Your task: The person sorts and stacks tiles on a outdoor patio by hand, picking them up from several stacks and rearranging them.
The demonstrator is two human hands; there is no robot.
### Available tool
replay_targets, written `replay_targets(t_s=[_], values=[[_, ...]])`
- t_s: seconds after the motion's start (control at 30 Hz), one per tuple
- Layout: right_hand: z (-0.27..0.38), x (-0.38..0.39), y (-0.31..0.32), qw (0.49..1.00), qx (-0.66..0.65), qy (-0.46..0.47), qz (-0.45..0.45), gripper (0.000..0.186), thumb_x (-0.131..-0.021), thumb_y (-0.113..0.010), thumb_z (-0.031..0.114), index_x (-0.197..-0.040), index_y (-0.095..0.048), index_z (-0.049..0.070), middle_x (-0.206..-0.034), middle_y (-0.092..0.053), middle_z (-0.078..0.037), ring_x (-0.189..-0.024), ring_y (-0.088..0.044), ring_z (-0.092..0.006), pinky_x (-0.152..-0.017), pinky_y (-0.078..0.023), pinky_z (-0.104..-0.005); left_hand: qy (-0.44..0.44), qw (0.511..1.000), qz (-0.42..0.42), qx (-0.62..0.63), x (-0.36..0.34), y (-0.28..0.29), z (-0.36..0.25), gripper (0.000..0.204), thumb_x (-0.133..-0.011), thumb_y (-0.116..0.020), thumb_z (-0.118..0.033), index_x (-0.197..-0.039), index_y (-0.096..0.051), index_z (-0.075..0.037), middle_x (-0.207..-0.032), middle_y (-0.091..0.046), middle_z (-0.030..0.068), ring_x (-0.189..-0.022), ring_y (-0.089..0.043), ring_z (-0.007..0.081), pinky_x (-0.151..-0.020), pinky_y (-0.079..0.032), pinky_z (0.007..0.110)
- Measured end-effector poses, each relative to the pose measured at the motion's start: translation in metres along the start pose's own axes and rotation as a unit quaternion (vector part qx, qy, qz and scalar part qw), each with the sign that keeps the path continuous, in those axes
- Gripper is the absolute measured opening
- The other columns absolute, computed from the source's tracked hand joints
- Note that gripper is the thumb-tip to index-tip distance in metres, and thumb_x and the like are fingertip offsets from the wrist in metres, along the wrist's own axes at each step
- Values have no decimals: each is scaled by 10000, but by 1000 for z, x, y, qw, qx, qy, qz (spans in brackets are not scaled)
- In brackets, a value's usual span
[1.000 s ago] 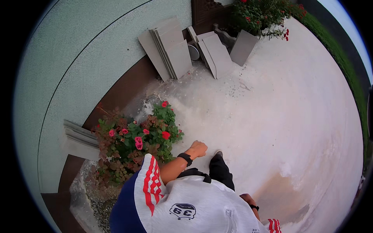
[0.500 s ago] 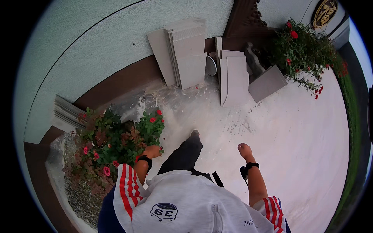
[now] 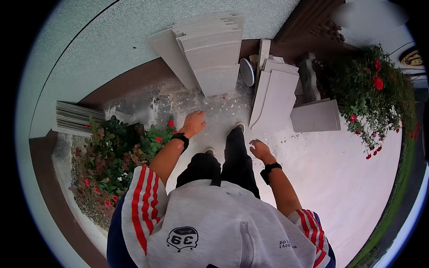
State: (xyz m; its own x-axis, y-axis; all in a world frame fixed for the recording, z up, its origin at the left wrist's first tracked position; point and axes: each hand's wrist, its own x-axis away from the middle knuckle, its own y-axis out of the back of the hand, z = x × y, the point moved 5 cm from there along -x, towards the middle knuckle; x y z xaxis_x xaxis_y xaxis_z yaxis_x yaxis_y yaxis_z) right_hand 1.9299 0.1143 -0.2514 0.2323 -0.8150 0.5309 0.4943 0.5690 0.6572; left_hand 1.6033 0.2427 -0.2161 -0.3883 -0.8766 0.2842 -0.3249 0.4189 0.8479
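My left hand (image 3: 194, 123) hangs in the air over the concrete, past the flowering bush, with its fingers loosely stretched and nothing in them. The nearest things to it are the bush's red blooms and a stack of pale grey tiles (image 3: 217, 62) leaning on the wall. My right hand (image 3: 262, 151) hovers to the right of my legs, empty, fingers slightly bent and apart. Beyond it lean more tiles (image 3: 276, 91), several cut to odd shapes. Neither hand touches anything. A dark band is on each wrist.
A rose bush (image 3: 120, 147) grows in gravel at the left, beside a small tile stack (image 3: 78, 118) at the wall. A round white disc (image 3: 246, 72) stands between the tile groups. A single grey tile (image 3: 317, 117) leans near another rose bush (image 3: 373, 102) at the right.
I have stepped forward, closer to the leaning tiles. My left hand has swung forward, away from the bush. My right hand has moved inward, and its closed fingers have loosened.
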Motion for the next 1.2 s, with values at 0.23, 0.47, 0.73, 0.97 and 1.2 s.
replay_targets(t_s=[0.23,0.47,0.73,0.97,1.2], values=[[57,-170,163,997,19,63,-35,249,-827,-539,215,-990,-670,80,-1034,-669,-161,-966,-628,-352,-836,-504,-443,125,988,76,54,-106,11,-11,420,-784,-638,-266,-1143,-613,-48,-1161,-594,183,-1076,-569,363,-899,-472,454],[68,-320,180,980,178,69,-64,253,-833,-539,126,-1057,-639,69,-1166,-616,-139,-1047,-604,-333,-851,-514,-444,129,981,-138,-41,-185,-9,34,598,-774,-657,-242,-1304,-488,-21,-1324,-514,149,-1204,-497,327,-992,-404,452],[22,-431,97,978,144,55,-142,592,-858,-512,57,-1428,-357,103,-1465,-375,-112,-1159,-544,-315,-887,-515,-415,165,971,-76,-155,-224,-48,98,838,-747,-660,-222,-1441,-267,35,-1513,-259,179,-1409,-246,323,-1132,-213,491],[25,-436,118,961,130,72,-235,194,-772,-657,135,-956,-610,93,-933,-620,-42,-977,-612,-243,-805,-521,-383,126,962,-150,-192,-242,-43,104,804,-760,-686,-287,-1423,-318,-17,-1364,-399,131,-1293,-360,274,-1087,-197,497],[12,-389,81,933,235,182,-204,80,-743,-598,104,-821,-582,113,-804,-587,-26,-837,-593,-201,-745,-463,-315,31,988,26,-147,-243,-72,110,328,-761,-693,-185,-1062,-613,-82,-959,-584,57,-951,-576,244,-907,-432,407]])
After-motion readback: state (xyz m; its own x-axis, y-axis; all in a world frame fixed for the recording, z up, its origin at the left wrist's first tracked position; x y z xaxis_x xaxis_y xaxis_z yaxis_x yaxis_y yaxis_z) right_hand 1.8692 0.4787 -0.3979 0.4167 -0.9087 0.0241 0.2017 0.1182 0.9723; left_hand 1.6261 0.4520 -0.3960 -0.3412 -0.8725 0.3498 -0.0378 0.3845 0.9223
